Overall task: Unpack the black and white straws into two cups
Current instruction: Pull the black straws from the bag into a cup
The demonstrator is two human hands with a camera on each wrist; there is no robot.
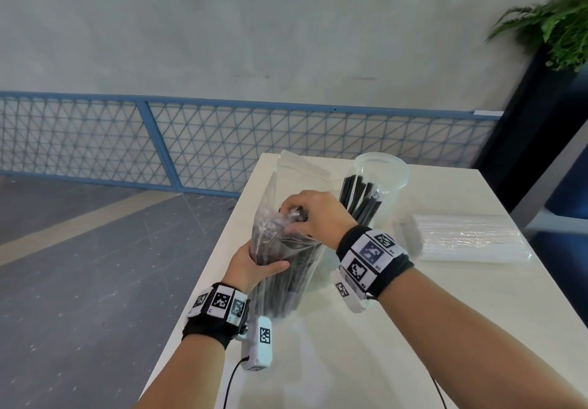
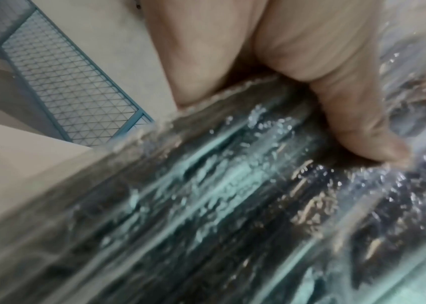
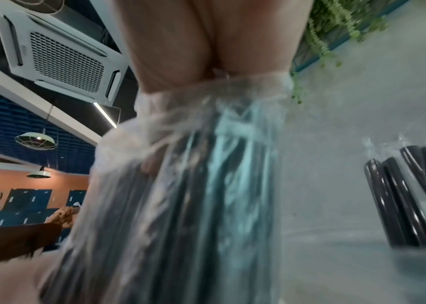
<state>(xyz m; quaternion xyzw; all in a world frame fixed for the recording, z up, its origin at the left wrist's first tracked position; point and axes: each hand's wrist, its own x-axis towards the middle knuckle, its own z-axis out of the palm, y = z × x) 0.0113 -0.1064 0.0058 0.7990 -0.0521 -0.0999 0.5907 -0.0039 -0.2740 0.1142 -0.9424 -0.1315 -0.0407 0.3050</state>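
Left hand (image 1: pixel 251 265) curls its grip round the middle of the clear bag of black straws (image 1: pixel 286 268), standing nearly upright near the surface's (image 1: pixel 413 329) left edge. Right hand (image 1: pixel 313 214) pinches the crumpled bag mouth at 12 o'clock above it. Straws would draw out along their long axis, upward. At 2 o'clock stands the clear cup (image 1: pixel 380 182), already holding black straws; white straws (image 1: pixel 467 238), still wrapped, lie at 3 o'clock.
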